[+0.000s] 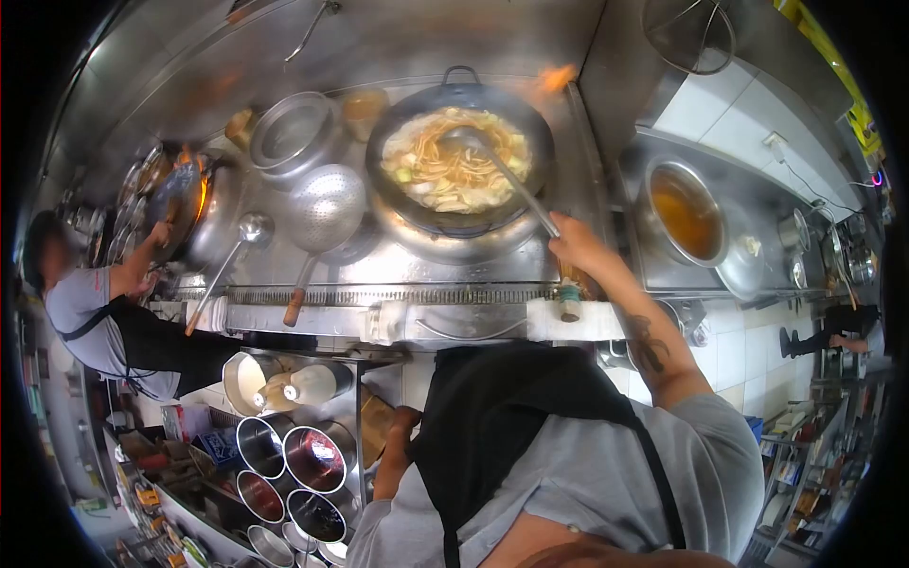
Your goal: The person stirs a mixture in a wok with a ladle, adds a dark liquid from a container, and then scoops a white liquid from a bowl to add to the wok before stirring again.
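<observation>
Right hand point(573, 241), just below the big round black metal wok point(530, 118): fingers closed round the handle end of a long steel ladle point(516, 185). Ladle bowl sits inside the wok, in pale noodles and vegetable pieces point(436, 170) lying in broth. Left hand point(404, 421), well below the wok, against the black apron point(502, 417); grip not readable, cannot tell if it holds anything. Left of the wok: round perforated steel skimmer point(327, 204) resting on the steel counter point(398, 270). Right of the wok: steel pot of orange-brown liquid point(686, 213).
</observation>
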Demonstrator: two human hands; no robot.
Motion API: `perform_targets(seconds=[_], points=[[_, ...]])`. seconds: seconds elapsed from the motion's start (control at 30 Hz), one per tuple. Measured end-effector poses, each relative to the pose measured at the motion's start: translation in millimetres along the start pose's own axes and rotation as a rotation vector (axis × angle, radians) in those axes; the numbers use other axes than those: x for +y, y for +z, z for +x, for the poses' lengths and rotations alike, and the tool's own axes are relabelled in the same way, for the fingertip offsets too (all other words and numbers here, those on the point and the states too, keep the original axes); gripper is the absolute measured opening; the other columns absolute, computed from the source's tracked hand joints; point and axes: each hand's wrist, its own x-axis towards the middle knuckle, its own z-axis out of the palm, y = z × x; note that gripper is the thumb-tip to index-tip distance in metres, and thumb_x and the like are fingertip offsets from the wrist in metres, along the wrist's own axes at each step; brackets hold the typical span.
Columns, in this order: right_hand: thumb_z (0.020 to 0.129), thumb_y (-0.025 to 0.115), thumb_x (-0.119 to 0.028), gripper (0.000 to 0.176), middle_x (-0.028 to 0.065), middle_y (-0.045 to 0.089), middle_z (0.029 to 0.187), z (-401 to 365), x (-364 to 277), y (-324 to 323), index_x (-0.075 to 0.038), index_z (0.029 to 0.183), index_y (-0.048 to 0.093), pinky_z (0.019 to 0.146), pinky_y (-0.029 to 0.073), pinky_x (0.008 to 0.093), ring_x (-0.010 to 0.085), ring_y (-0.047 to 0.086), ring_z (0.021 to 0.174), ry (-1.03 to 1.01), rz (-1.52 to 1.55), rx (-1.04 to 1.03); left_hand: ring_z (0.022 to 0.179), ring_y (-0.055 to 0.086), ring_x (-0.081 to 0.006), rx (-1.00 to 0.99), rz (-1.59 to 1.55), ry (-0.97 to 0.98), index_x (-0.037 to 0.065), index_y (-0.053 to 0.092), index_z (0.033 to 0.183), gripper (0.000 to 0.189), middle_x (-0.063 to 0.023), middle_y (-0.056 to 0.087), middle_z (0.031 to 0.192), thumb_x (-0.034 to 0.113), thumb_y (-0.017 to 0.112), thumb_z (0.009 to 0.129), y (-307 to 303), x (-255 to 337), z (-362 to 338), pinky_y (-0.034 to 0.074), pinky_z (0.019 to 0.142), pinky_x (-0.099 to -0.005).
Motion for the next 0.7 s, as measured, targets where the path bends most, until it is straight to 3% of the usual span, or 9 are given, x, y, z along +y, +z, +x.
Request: perform_targets(seconds=[0.07,0.17,0.27,0.33,0.4,0.47,0.57,0.6,0.7], points=[[0.079,0.059,-0.013,0.055,0.0302,0.059,0.113,4,-8,-11,0.004,0.130,0.048,0.091,0.046,0.0418,0.0411,0.057,0.108,0.085,0.026,-0.015,0.088,0.068,-0.0303,0.001,-0.008,-0.003,0.007,0.072,0.080,0.031,-0.0185,0.069,0.086,0.036,0.064,0.073,3,-2,-2,0.053,0.081,-0.0397],[0.079,0.058,-0.011,0.056,0.0266,0.064,0.097,15,8,-11,0.004,0.132,0.047,0.076,0.052,0.0395,0.0351,0.066,0.086,-0.059,-0.033,0.230,0.088,0.068,-0.0305,0.001,-0.017,-0.008,0.007,0.072,0.080,0.031,-0.0185,0.069,0.086,0.035,0.064,0.073,7,-5,-5,0.053,0.081,-0.0396],[0.080,0.056,-0.009,0.053,0.0186,0.065,0.078,35,17,-19,0.003,0.131,0.048,0.058,0.052,0.0348,0.0243,0.064,0.060,0.085,0.164,0.210,0.088,0.068,-0.0307,-0.004,-0.020,-0.007,0.006,0.072,0.080,0.030,-0.0186,0.069,0.086,0.035,0.064,0.073,11,-5,-5,0.053,0.080,-0.0396],[0.078,0.059,-0.011,0.048,0.0252,0.065,0.086,49,18,-23,0.006,0.123,0.052,0.071,0.051,0.0388,0.0344,0.065,0.077,0.048,0.182,0.247,0.088,0.068,-0.0308,-0.007,-0.019,-0.009,0.006,0.072,0.080,0.030,-0.0186,0.069,0.086,0.035,0.064,0.073,13,-6,-6,0.053,0.080,-0.0396],[0.077,0.060,-0.012,0.043,0.0268,0.064,0.086,59,16,-27,0.008,0.115,0.055,0.074,0.051,0.0408,0.0371,0.066,0.081,0.089,0.238,0.209,0.088,0.068,-0.0309,-0.005,-0.015,-0.010,0.006,0.072,0.080,0.030,-0.0186,0.069,0.086,0.034,0.064,0.073,15,-6,-7,0.053,0.080,-0.0395],[0.078,0.060,-0.012,0.035,0.0235,0.064,0.078,65,-3,-33,0.008,0.107,0.057,0.067,0.051,0.0407,0.0324,0.067,0.073,0.205,0.331,0.092,0.088,0.068,-0.0310,-0.005,-0.018,-0.011,0.006,0.072,0.080,0.030,-0.0187,0.069,0.086,0.034,0.064,0.074,16,-7,-8,0.053,0.080,-0.0395],[0.081,0.057,-0.011,0.022,0.0165,0.063,0.071,87,1,4,0.006,0.095,0.058,0.056,0.049,0.0394,0.0237,0.064,0.063,0.156,0.426,0.136,0.088,0.068,-0.0312,-0.006,-0.026,-0.012,0.006,0.072,0.081,0.030,-0.0187,0.069,0.086,0.034,0.064,0.074,18,-8,-11,0.053,0.080,-0.0395],[0.086,0.056,-0.009,0.019,0.0096,0.059,0.068,78,-8,8,0.003,0.100,0.057,0.049,0.046,0.0359,0.0183,0.058,0.056,0.089,0.676,0.024,0.088,0.068,-0.0312,-0.009,-0.026,-0.014,0.006,0.072,0.081,0.029,-0.0187,0.069,0.086,0.033,0.064,0.074,18,-8,-11,0.053,0.080,-0.0395],[0.091,0.054,-0.011,0.018,0.0027,0.054,0.069,69,-60,23,-0.001,0.106,0.055,0.047,0.042,0.0317,0.0141,0.050,0.052,0.449,1.000,-0.140,0.087,0.068,-0.0314,-0.013,-0.032,-0.008,0.006,0.072,0.081,0.029,-0.0188,0.069,0.086,0.033,0.064,0.074,19,-7,-11,0.053,0.080,-0.0394]])
